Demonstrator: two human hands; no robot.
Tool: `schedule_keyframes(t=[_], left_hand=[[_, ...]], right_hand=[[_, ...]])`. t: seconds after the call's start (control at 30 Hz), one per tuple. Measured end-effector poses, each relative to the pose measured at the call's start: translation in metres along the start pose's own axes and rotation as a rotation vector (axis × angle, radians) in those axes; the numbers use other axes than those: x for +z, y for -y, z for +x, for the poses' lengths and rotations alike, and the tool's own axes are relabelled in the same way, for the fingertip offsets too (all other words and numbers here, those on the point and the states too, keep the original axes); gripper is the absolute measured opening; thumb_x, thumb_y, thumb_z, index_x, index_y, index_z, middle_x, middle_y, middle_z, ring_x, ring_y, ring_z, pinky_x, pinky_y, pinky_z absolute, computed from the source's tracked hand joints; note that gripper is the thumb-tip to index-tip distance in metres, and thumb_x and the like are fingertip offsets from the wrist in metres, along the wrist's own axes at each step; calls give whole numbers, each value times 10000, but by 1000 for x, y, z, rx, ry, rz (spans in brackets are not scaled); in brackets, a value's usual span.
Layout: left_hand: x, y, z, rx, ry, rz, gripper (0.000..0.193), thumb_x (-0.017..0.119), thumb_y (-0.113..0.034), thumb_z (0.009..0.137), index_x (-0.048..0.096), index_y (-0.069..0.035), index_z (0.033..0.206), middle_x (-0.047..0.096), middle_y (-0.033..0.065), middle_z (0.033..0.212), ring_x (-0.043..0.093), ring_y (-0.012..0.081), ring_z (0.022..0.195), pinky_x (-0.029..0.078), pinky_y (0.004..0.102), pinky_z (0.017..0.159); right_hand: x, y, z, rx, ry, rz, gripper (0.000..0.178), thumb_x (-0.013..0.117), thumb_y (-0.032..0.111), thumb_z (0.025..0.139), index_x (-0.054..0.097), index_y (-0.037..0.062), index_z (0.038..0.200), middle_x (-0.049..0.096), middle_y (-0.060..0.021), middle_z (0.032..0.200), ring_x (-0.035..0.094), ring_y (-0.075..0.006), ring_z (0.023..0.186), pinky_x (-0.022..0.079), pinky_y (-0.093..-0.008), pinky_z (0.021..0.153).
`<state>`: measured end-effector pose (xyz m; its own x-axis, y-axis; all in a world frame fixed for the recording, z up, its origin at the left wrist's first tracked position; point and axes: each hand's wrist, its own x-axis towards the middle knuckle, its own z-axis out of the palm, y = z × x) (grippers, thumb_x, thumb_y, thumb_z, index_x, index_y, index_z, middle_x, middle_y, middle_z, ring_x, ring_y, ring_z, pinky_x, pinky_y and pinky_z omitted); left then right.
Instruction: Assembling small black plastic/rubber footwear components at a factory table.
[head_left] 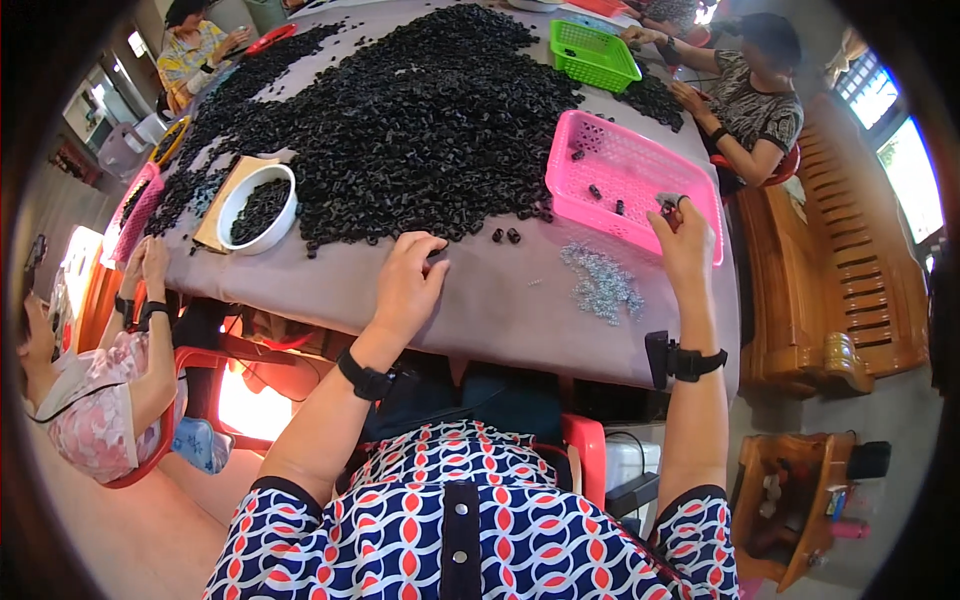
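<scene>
At the near edge of the pile of small black plastic parts [420, 130], my left hand [405, 283] has its fingers curled round one black part [437, 256]. Two more black parts [506, 236] lie just to its right. Over the near right corner of the pink basket [632, 172], my right hand [688, 243] is closed with a small dark object [670, 202] at its fingertips, too small to name for certain. A few black parts rest inside this basket. Between my hands, a scatter of small silvery pieces [602, 284] lies on the cloth.
A white bowl [287, 215] of black parts stands on cardboard [212, 215] at left. Beyond the pink basket is a green basket [595, 55]. Other people sit round the table, one at right [755, 95], one at near left [110, 400]. A wooden bench [835, 230] stands at right.
</scene>
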<state>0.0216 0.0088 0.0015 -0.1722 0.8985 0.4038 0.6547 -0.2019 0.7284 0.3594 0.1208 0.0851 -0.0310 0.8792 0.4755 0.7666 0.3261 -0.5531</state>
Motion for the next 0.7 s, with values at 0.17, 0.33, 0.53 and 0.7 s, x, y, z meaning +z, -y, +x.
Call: schedule_keyframes(t=[0.17,0.33,0.53,0.7], left_hand=[[0,-1,-2,17,26,5,234,673,-57,774,644,-40,1006,618,81,1010,580,217,731,497,321,683],[-2,-1,-3,-3,9,-13,213,653,-45,784,646,-46,997,624,76,993,590,236,762,493,334,699],[-6,2,-2,43,10,38,210,641,-13,796,645,-24,1006,614,65,940,551,188,709,468,292,667],[-6,2,-2,73,6,12,209,648,-21,796,645,-24,1005,614,65,939,565,194,728,472,294,667]], right_hand=[[1,-1,18,44,51,-51,204,666,151,811,636,3,948,548,-116,671,529,-201,591,416,-344,566],[13,2,14,-8,16,-17,185,669,138,799,627,7,924,575,-138,694,581,-250,619,444,-373,576],[37,43,-45,-90,352,102,186,662,104,772,529,-20,806,570,-183,733,587,-347,684,463,-405,624],[59,76,-71,-295,452,113,137,617,53,766,543,3,870,556,-197,847,566,-389,832,454,-456,705]])
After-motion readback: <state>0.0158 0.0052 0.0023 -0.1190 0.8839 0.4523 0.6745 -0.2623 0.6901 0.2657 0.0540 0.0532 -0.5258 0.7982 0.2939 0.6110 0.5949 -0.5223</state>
